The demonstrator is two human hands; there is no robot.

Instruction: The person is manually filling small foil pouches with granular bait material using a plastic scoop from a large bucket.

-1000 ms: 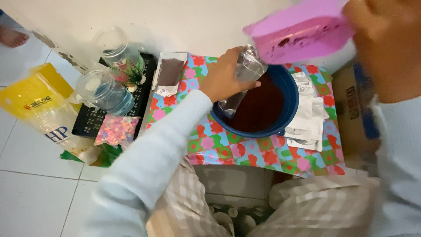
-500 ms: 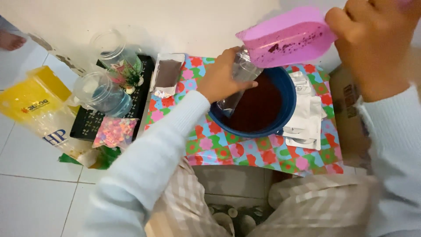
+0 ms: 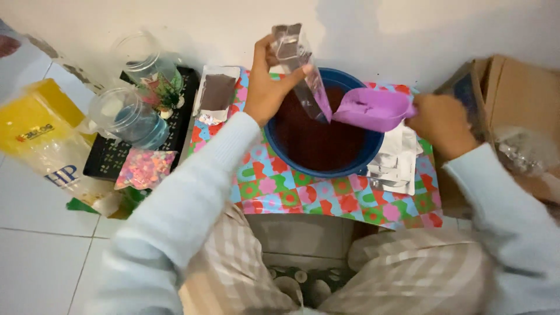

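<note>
So at this moment my left hand, up in the top middle of the frame, had its grip clamped around a clear narrow pouch, holding it tilted with the lower end pointing down toward the blue bowl. That seemed to be so anything spilling would land back in the bowl rather than on the cloth. The bowl sat dead center, full of dark reddish-brown granular stuff.

My right hand, right of center, was closed on the handle of a pink scoop. The scoop hovered over the bowl's right rim with its front edge just beside the pouch's lower part, looked like touching, though I couldn't tell for sure because of blur.

Everything rested on a small worktop covered by a bright patterned cloth, low enough that my knees in checked trousers showed at the bottom of the frame. A flat stack of silvery pouches lay just right of the bowl, within easy reach of the scoop hand. One filled pouch with dark contents lay to the left of my wrist, set apart from the empties.

Further left was a black tray carrying two clear jars, plus a packet of colourful bits. A yellow bag sat at the left edge and a cardboard box at the upper right.
</note>
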